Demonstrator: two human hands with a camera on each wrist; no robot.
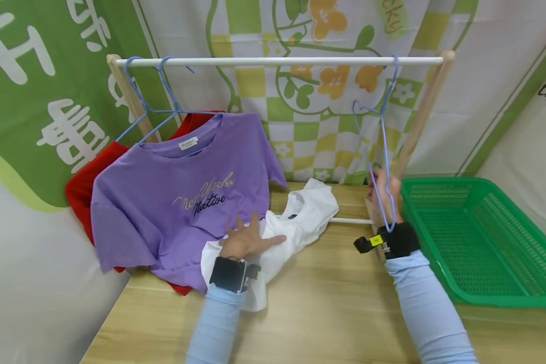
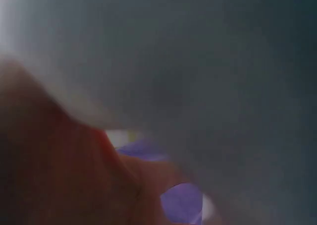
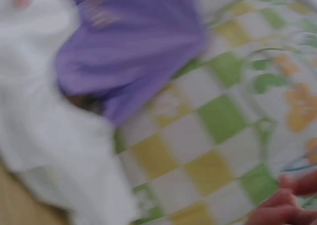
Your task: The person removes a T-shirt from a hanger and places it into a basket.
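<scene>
My left hand lies with its fingers spread on a white T-shirt, which rests partly over the lower edge of a purple T-shirt. The purple shirt hangs on a blue hanger at the rail's left end, in front of a red garment. On the right, a bare blue hanger hangs tilted from the rail, crossing in front of my right hand and wrist. The right fingers look bent; whether they grip the hanger is unclear. Blurred cloth and skin fill the left wrist view.
A white rail on wooden posts spans the back of the wooden table. Near the table a low white bar runs across. To the right stands a green plastic basket. Patterned cloth forms the backdrop.
</scene>
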